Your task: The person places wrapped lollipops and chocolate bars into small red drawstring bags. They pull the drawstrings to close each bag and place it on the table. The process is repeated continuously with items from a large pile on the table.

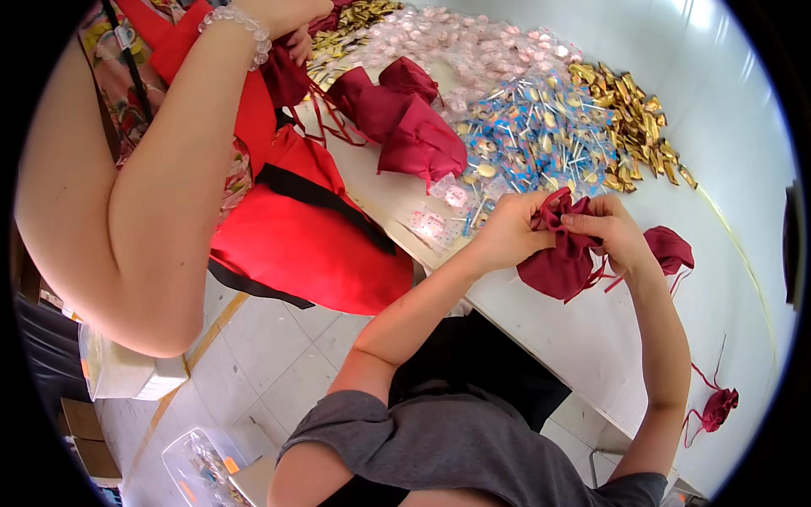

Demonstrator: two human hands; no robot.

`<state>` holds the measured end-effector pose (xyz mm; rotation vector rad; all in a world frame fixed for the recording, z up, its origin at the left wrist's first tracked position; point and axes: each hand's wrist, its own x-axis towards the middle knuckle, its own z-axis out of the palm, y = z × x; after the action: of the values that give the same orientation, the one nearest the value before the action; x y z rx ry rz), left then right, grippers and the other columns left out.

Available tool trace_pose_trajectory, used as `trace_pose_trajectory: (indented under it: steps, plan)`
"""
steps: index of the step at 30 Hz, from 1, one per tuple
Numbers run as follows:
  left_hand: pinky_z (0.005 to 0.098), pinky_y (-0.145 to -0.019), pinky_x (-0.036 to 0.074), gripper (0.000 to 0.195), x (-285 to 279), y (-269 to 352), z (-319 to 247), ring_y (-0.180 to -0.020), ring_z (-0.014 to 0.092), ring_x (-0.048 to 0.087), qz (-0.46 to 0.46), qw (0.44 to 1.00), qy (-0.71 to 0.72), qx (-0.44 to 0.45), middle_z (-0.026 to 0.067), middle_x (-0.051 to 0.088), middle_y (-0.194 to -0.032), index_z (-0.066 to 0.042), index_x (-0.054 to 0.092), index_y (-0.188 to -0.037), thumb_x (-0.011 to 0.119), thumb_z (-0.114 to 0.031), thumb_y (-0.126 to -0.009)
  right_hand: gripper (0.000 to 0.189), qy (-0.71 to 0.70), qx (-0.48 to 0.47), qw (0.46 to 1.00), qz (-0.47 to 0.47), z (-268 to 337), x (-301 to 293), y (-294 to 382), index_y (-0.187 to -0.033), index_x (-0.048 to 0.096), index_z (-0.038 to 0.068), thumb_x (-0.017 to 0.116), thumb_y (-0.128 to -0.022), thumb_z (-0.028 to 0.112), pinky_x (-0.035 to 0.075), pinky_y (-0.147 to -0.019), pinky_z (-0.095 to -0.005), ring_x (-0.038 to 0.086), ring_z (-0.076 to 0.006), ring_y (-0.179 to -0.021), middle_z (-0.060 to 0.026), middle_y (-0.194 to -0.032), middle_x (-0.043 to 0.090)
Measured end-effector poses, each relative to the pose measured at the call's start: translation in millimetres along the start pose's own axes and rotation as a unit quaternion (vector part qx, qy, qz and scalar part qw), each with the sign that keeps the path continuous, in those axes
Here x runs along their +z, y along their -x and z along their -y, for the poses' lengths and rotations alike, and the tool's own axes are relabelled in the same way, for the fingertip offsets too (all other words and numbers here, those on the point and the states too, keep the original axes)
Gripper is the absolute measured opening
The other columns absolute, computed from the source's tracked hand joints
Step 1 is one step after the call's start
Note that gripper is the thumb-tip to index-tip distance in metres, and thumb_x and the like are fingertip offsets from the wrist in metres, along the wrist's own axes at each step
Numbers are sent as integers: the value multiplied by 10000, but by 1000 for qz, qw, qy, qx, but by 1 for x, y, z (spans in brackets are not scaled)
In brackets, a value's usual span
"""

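Above the white table, both my hands grip the gathered neck of a dark red satin drawstring pouch. My left hand pinches it from the left, and my right hand has its thumb on the ruffled top. Red ribbon ends hang from the pouch near my right hand. Just beyond my hands lies a heap of blue-wrapped lollipops. A second red pouch rests right of my right wrist, and a small tied one lies farther down the table.
A co-worker's bare arm and red apron are close on the left. Several red pouches lie between us. Pink-and-white wrapped sweets and gold-wrapped sweets cover the far table. A plastic bin stands on the floor.
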<state>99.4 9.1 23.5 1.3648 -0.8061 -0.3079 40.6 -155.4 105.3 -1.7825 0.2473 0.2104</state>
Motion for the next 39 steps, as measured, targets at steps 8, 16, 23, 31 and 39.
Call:
trace_pose_trajectory:
  steps: [8,16,23,31,39]
  plan:
    - [353,-533,437,307,-5,10,-36,-564,267,542,24,952,-273,139,108,550,-673,-14,587,-869,778,-126,-657,235,-194,0,972,132,-22,-23,26,-692,606,70,687,-859,215,217,-445,-215,350,-28,-504,62,-602,475]
    - [328,-414,372,368,39,48,-93,-484,206,476,254,809,-346,402,51,439,-600,-7,595,-818,672,-128,-479,253,-155,-49,985,53,-68,-20,192,-748,644,16,645,-916,205,349,-512,-234,420,-58,-569,27,-635,536]
    - [311,-466,405,352,150,38,-76,-527,237,519,310,904,-135,261,59,469,-614,-10,615,-887,793,-157,-622,500,-62,-203,967,-142,-119,-35,253,-1065,567,33,850,-676,168,430,-554,-256,542,-126,-568,-47,-652,602]
    - [335,-753,511,371,186,-98,-3,-875,226,625,108,937,-291,160,109,604,-1144,-53,589,-1172,666,-63,-809,347,539,-160,608,-561,-202,-143,295,-925,682,79,702,-580,42,302,-419,-311,416,-190,-458,-29,-533,389]
    - [377,-731,498,283,186,-129,61,-842,349,610,196,834,-447,257,182,647,-958,13,635,-1034,708,-95,-783,446,664,191,493,-529,-306,-262,332,-1190,618,255,559,-793,62,383,-798,-383,504,-227,-891,-40,-836,517]
